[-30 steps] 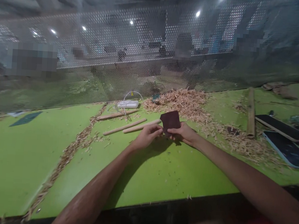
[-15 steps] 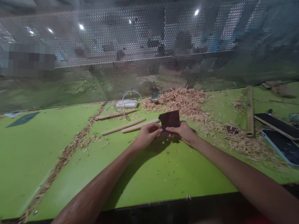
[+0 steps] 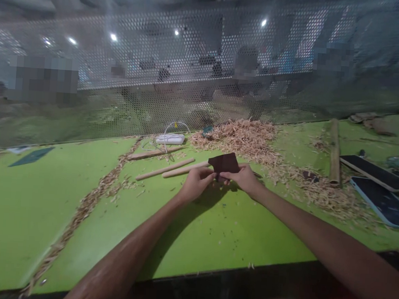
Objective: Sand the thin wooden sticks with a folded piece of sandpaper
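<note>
A small, dark brown sheet that looks like sandpaper point(image 3: 224, 163) is held up over the green table point(image 3: 194, 231), between both hands. My left hand point(image 3: 195, 184) pinches its lower left edge, fingers closed. On the opposite side my right hand point(image 3: 248, 180) grips it with the thumb lying across the front; the fingers behind are partly hidden. Just beyond my left hand lie two pale wooden rods, a nearer one point(image 3: 180, 170) partly covered by the hand and a farther one point(image 3: 164, 169) beside it.
Wood shavings point(image 3: 244, 134) are heaped at the back. A white power strip point(image 3: 170, 139) with a cable sits by a flat stick point(image 3: 156, 153). At right are a bamboo piece point(image 3: 335, 152), a black phone point(image 3: 375, 171) and a blue-edged phone point(image 3: 383, 202). A perforated screen point(image 3: 189, 94) stands behind.
The sheet has tilted and dropped slightly to the left, with my right hand moving along with it. My left hand stays nearly in place. The rods lie as before.
</note>
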Demonstrator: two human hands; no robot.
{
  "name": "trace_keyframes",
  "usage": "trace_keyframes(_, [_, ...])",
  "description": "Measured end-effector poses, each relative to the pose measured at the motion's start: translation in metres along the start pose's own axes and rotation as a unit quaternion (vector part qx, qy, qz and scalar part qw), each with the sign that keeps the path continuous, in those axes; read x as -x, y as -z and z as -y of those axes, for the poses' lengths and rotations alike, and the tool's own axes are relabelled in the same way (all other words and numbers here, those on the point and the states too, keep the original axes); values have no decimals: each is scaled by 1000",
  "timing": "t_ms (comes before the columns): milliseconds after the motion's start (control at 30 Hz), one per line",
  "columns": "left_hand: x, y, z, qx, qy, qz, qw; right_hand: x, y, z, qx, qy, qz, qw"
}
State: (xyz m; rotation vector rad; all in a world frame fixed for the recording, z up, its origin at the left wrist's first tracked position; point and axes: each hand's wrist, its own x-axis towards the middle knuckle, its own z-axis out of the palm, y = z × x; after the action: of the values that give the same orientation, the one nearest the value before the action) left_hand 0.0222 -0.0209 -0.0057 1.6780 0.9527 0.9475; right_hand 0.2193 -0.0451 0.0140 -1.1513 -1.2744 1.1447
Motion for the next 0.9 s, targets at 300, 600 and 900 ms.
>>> trace_keyframes(300, [-4,5,5,3,-6,56,998,-1,2,-6,22,-7,5,1000])
trace_keyframes(600, [-4,6,9,-36,-45,45,997,-1,4,-7,33,3,16,999])
trace_keyframes(900, [-7,6,11,-20,-41,51,998,-5,7,-9,27,-12,24,999])
